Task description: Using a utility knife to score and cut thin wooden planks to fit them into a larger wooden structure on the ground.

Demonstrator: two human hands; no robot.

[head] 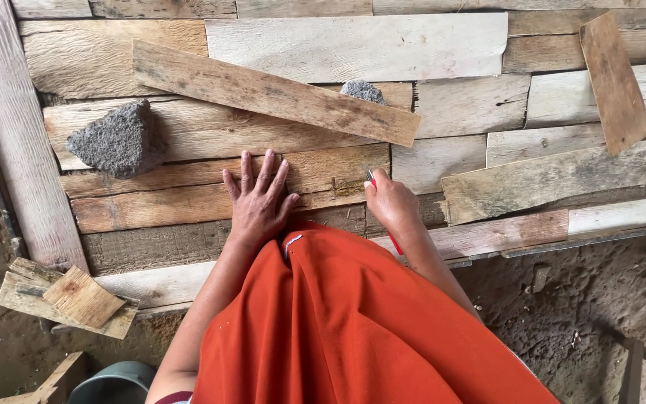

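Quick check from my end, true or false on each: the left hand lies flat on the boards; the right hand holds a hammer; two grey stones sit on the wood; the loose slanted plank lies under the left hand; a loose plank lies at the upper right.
1. The left hand lies flat on the boards: true.
2. The right hand holds a hammer: false, it grips a red pencil.
3. Two grey stones sit on the wood: true, a large stone and a small stone.
4. The slanted plank lies under the left hand: false, it lies beyond the fingers.
5. A short plank lies at the upper right: true.
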